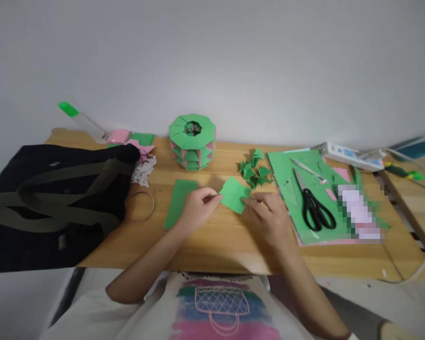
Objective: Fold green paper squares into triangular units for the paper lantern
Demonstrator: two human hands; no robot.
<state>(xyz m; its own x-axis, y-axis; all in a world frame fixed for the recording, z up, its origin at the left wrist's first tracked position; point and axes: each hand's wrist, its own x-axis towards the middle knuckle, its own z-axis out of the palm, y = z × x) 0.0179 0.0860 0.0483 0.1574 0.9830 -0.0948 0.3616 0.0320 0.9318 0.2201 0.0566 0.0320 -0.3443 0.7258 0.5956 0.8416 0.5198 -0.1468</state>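
Pale-brown wooden tabletop point(212, 252) underlies your work. Your left hand point(200, 206) pinches the small green squarish paper sheet point(234, 192) at nine o'clock; your right hand point(269, 216) pinches it at four o'clock, the sheet between them. Keep pressure light and even to avoid stray creases.

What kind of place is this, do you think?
Probably a home-style craft desk rather than a workshop: a wooden table against a plain wall, bearing black-handled scissors, a layered green-and-pink paper model and a dark bag.
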